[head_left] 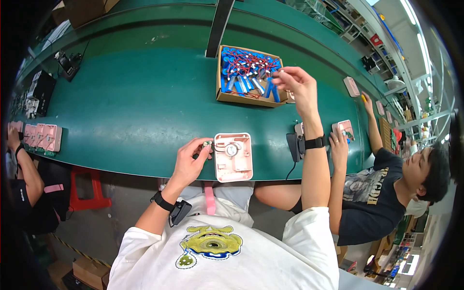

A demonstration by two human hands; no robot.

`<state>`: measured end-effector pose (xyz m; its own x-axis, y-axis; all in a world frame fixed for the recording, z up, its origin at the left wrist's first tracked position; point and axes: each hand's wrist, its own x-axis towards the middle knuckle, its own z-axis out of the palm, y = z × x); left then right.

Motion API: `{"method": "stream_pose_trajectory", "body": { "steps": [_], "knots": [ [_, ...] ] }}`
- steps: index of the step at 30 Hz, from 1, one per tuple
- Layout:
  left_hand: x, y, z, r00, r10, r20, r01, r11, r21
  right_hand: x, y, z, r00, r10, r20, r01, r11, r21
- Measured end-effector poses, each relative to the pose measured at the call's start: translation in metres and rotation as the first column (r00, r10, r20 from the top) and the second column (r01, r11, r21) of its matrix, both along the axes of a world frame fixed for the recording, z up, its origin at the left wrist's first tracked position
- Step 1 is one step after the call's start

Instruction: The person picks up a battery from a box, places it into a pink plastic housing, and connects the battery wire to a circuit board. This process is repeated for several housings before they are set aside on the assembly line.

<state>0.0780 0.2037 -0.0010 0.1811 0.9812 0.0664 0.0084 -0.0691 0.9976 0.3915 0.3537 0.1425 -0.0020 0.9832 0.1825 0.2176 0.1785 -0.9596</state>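
A pink plastic housing (234,172) lies open-side up on the table in front of me. Inside it sits a round silver speaker (232,150) with dark wires leading left. Just beyond its left wall, my left hand (191,158) pinches a small circuit board (208,144). My right hand (298,87) is raised at the right edge of a cardboard box (244,99), its thumb and fingertips drawn together. Whatever they hold is too small to make out. Blue battery packs (240,84) with red and black wires and white connectors fill the box, some right below my fingers.
A dark post (219,29) rises behind the box. Right of the housing stands a black device (293,147) with a cable. A co-worker at right handles another pink housing (344,126). Several pink housings (43,137) line the left edge near another person's hand. A red stool (89,188) stands below.
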Motion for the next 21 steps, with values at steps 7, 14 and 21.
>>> {"method": "stream_pose_trajectory", "body": {
  "steps": [7, 14, 21],
  "knots": [
    [-0.001, 0.0, 0.0, 1.0, 0.0, -0.024, 0.001, 1.0, 0.026, -0.003, 0.011, 0.002, 0.935, 0.012, 0.354, 0.017, 0.997, -0.08],
    [0.001, -0.002, 0.004, 1.0, 0.003, -0.029, -0.003, 1.0, 0.023, -0.003, -0.004, 0.0, 0.987, 0.036, -0.159, -0.017, 0.993, 0.119],
    [0.0, -0.001, 0.002, 0.999, 0.028, 0.02, -0.028, 0.999, -0.019, -0.031, -0.051, 0.016, 0.945, 0.169, -0.279, -0.166, 0.986, 0.034]
  ]
}}
